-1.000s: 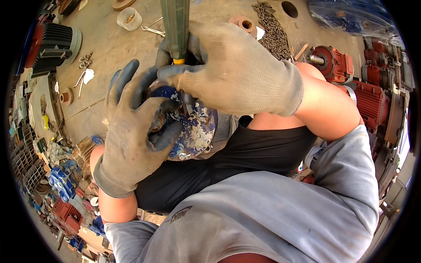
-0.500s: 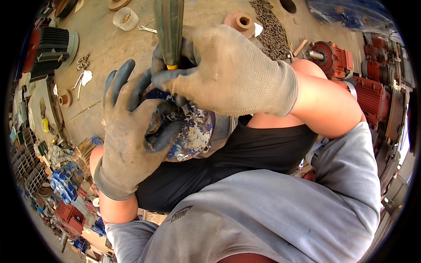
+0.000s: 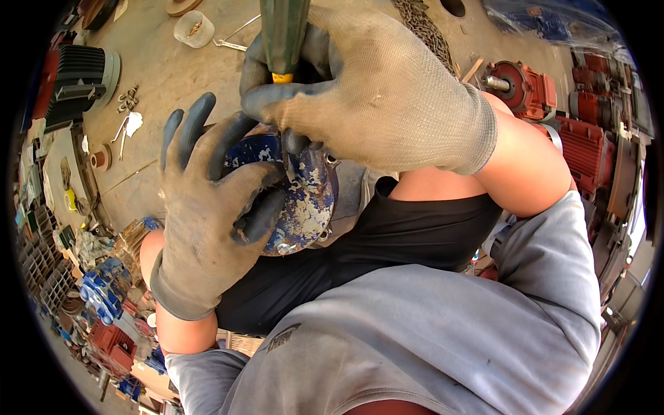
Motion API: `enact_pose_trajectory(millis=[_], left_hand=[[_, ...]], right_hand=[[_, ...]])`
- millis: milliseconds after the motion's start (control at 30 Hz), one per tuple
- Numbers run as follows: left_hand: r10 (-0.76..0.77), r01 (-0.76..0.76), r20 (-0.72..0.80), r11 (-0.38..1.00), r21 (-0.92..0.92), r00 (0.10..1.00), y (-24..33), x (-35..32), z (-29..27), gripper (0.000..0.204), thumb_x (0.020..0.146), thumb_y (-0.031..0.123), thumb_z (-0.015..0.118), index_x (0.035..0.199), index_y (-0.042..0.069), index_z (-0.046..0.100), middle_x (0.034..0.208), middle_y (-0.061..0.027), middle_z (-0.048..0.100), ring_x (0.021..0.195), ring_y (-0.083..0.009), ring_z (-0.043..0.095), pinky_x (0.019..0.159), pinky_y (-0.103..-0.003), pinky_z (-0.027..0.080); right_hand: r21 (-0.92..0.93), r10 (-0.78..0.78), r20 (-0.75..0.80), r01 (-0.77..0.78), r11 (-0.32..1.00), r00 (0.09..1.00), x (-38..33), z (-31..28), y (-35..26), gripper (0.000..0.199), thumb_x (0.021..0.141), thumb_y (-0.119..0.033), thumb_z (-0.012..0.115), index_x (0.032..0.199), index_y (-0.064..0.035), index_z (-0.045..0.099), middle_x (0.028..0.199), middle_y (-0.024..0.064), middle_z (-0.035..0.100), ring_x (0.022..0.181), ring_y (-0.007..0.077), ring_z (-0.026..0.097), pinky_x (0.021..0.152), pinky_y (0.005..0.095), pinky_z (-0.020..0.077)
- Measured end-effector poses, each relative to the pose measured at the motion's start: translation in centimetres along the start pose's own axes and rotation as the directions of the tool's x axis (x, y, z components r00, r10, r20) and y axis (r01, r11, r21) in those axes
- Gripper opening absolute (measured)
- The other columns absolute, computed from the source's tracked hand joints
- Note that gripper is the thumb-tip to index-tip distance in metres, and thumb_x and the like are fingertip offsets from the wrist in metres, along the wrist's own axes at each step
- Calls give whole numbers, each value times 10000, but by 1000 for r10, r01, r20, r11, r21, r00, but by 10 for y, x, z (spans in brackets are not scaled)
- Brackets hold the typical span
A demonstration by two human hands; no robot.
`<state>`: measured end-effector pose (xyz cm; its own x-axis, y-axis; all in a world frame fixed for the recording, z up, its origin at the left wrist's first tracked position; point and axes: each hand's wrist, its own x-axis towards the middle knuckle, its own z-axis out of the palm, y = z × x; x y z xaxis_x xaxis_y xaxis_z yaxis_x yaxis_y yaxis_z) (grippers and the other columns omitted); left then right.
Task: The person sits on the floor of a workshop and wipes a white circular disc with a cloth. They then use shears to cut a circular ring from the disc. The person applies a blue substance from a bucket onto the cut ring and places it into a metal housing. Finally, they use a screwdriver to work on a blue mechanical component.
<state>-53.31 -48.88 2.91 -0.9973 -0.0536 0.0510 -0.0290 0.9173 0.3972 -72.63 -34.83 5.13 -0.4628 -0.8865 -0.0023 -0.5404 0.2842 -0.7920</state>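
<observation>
My right hand, in a tan glove with dark-coated fingers, is closed round a screwdriver with a green handle and a yellow collar. The handle points away from me and runs past the upper edge. Its shank goes down towards a round metal part with chipped blue paint, in front of my lap. My left hand, gloved alike, rests at the left side of this part. Its fingers are spread, and the thumb bends over the part near the shank. The screwdriver's tip is hard to make out.
Beyond my hands, a whitish tub with small brass-coloured pieces and a wrench lie on the floor. A heavy chain and red motors are to the right. At the left stand a black finned motor and a rusty ring.
My right hand and the screwdriver have shifted a little right and away from me. The hand now covers the rusty flanged piece by the chain. My left hand has hardly moved.
</observation>
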Motion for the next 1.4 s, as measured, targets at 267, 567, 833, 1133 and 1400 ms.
enact_pose_trajectory(millis=[267,567,833,1133,1400], left_hand=[[16,-20,30,991,130,999,11,12,-3,201,690,113,851,874,103,773,1420,-210,602,1460,-498,440,1232,-620,292],[76,-73,-2,969,236,997,8,13,12,225,703,145,781,900,45,737,1367,-208,586,1361,-502,481,1200,-621,330],[113,-105,-28,974,201,993,5,6,22,331,702,124,766,1008,12,703,1261,-202,589,1268,-479,506,1104,-598,398],[42,-40,-23,995,89,999,2,0,6,286,675,126,785,936,39,706,1180,-161,632,1259,-462,553,1186,-628,376],[30,-31,9,993,115,1000,7,-1,3,469,742,200,846,1148,11,708,1328,-212,581,1366,-489,479,1196,-645,345]], right_hand=[[-60,-187,-53,184,981,981,-4,5,22,324,882,-308,752,871,14,714,787,234,679,736,407,693,664,466,552],[-292,-429,-122,380,878,895,-2,17,41,335,882,-295,753,769,15,698,736,206,647,684,380,666,630,459,529],[-168,-410,-59,395,903,910,-5,-10,20,237,801,-194,759,683,-5,682,620,163,617,576,348,649,550,447,517],[-482,-713,-101,593,645,694,-2,12,44,148,777,-162,746,707,-32,736,632,155,662,575,307,685,534,420,549],[-69,-402,-175,397,915,899,-7,30,34,345,831,-282,740,786,60,729,723,234,707,632,377,710,569,447,564]])
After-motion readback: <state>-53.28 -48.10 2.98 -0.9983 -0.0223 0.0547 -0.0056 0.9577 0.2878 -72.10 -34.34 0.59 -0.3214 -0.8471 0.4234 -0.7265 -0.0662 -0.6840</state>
